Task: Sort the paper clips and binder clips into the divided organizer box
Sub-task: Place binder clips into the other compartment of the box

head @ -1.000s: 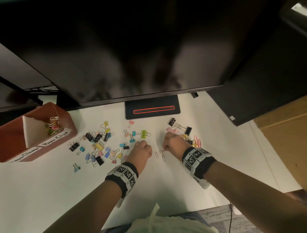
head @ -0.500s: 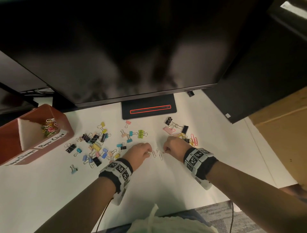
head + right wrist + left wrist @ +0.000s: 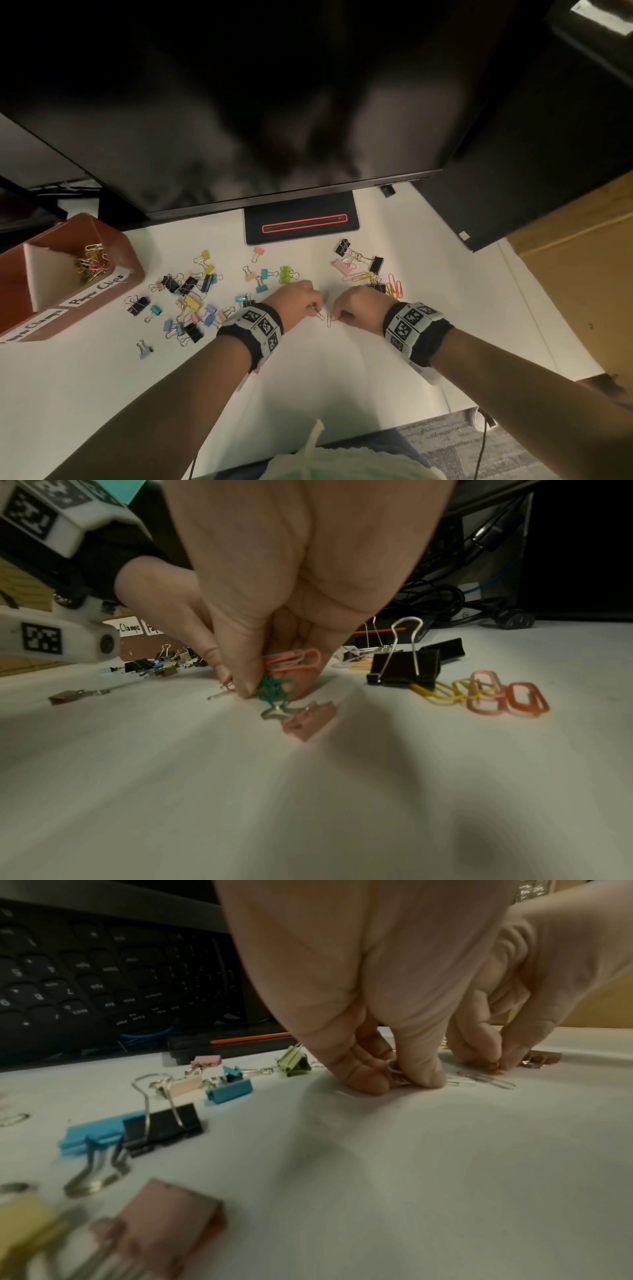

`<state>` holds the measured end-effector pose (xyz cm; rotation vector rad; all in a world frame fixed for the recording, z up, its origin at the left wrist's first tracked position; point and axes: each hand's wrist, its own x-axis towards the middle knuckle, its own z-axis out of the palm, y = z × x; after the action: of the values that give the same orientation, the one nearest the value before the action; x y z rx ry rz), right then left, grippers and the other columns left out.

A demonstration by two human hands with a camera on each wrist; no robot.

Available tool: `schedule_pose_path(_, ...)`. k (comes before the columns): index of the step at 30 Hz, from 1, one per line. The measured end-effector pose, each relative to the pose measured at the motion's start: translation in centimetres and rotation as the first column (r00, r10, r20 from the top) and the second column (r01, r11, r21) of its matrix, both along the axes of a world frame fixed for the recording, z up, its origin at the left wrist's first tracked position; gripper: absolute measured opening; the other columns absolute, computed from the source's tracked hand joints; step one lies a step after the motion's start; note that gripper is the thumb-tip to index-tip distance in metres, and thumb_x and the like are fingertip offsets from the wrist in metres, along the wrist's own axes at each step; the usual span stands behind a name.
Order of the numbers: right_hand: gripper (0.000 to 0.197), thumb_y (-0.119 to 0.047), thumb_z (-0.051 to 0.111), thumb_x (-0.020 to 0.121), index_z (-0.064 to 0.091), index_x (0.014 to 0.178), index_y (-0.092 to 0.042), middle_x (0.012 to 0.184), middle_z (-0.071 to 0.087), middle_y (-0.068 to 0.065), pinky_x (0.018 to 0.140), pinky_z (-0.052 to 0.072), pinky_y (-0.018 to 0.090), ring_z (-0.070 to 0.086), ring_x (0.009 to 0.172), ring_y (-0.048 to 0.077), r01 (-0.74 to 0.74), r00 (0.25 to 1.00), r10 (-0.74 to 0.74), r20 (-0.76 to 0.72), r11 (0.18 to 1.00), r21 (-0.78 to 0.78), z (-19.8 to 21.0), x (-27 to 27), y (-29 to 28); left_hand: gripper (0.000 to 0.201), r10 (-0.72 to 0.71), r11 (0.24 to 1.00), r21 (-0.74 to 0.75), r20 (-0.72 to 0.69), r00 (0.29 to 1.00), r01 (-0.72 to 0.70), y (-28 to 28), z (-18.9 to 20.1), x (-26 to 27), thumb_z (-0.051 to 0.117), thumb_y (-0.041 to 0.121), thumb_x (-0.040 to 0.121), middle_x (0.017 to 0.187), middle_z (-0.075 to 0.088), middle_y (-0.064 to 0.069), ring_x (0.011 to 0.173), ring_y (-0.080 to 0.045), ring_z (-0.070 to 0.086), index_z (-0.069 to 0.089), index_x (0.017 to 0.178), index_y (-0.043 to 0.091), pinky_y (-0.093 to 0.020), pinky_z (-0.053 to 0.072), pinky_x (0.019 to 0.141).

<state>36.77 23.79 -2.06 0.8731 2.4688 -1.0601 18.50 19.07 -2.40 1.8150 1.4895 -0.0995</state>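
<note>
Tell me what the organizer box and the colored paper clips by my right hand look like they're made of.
Organizer box: probably smooth brown plastic, judging by its rounded molded rim and faint sheen; the white divider looks like card or foam, uncertain. Colored paper clips: likely wire with a matte yellow, pink and orange coating, since the loops are thick and not shiny. The bare silver clip glints like plain metal.

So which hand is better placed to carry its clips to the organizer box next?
Left hand: it is nearer the organizer box at far left and already pinches silver paper clips.
</note>
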Motion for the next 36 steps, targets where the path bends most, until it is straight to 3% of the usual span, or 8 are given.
schedule_pose_path(5, 0.024, -0.012, 0.052, 0.089, 0.06, 0.112, -0.015, 0.102, 0.069, 0.009, 0.086, 0.05, 0.037, 0.063, 0.096, 0.027, -0.065, 0.997, 0.064, -0.039, 0.998, -0.026, 0.0, -0.4, -0.2, 0.018, 0.08, 0.993, 0.087, 0.026, 0.996, -0.082, -0.9, -0.1, -1.1, 0.055, 0.016, 0.09, 0.111, 0.05, -0.006, 0.098, -0.02, 0.053, 0.063, 0.104, 0.007, -0.025, 0.042, 0.092)
schedule_pose_path(11, 0.024, -0.018, 0.047, 0.093, 0.064, 0.11, -0.013, 0.11, 0.062, 0.011, 0.089, 0.047, 0.038, 0.055, 0.104, 0.029, -0.174, 0.983, 0.17, 0.074, 0.984, 0.042, -0.4, -1.6, -0.3, 0.016, 0.132, 0.985, 0.118, -0.046, 0.99, -0.126, -2.0, 0.0, -2.9, 0.051, 0.017, 0.092, 0.103, 0.058, -0.007, 0.098, -0.021, 0.053, 0.061, 0.101, 0.01, -0.027, 0.04, 0.087)
schedule_pose_path(17, 0.021, -0.016, 0.053, 0.091, 0.067, 0.102, -0.005, 0.113, 0.054, 0.012, 0.089, 0.047, 0.037, 0.058, 0.099, 0.031, -0.163, 0.986, 0.161, 0.041, 0.985, 0.048, -0.4, -2.4, -0.2, 0.021, 0.207, 0.975, 0.104, -0.094, 0.974, -0.197, -2.5, -0.3, -2.4, 0.047, 0.017, 0.094, 0.113, 0.055, -0.009, 0.106, -0.022, 0.05, 0.058, 0.111, 0.008, -0.028, 0.04, 0.09)
schedule_pose_path(26, 0.023, -0.01, 0.048, 0.089, 0.064, 0.104, -0.012, 0.109, 0.063, 0.009, 0.09, 0.046, 0.035, 0.056, 0.103, 0.027, -0.046, 0.998, 0.046, 0.051, 0.999, 0.001, -0.4, -2.1, -1.0, 0.021, 0.169, 0.973, 0.18, -0.14, 0.976, -0.143, -3.7, -1.1, -2.1, 0.045, -0.002, 0.09, 0.108, 0.051, -0.009, 0.095, -0.019, 0.051, 0.054, 0.106, 0.008, -0.023, 0.042, 0.081)
schedule_pose_path(32, 0.024, -0.012, 0.048, 0.09, 0.065, 0.107, -0.013, 0.112, 0.064, 0.007, 0.093, 0.044, 0.032, 0.056, 0.107, 0.024, -0.012, 0.998, 0.011, 0.068, 1.0, 0.017, -0.4, -2.5, -1.2, 0.026, 0.142, 0.975, 0.194, -0.19, 0.971, -0.104, -4.3, -1.3, -2.1, 0.046, -0.005, 0.086, 0.109, 0.052, -0.009, 0.101, -0.021, 0.048, 0.049, 0.108, 0.008, -0.027, 0.042, 0.087)
schedule_pose_path(36, 0.024, -0.012, 0.048, 0.09, 0.065, 0.106, -0.013, 0.112, 0.065, 0.006, 0.092, 0.044, 0.03, 0.057, 0.105, 0.024, 0.018, 1.0, -0.018, 0.001, 0.998, 0.053, 1.2, -4.5, -1.1, 0.023, 0.307, 0.927, 0.24, -0.044, 0.951, -0.289, -4.8, 0.9, -3.6, 0.047, -0.003, 0.088, 0.109, 0.055, -0.009, 0.101, -0.021, 0.05, 0.054, 0.107, 0.007, -0.025, 0.041, 0.086)
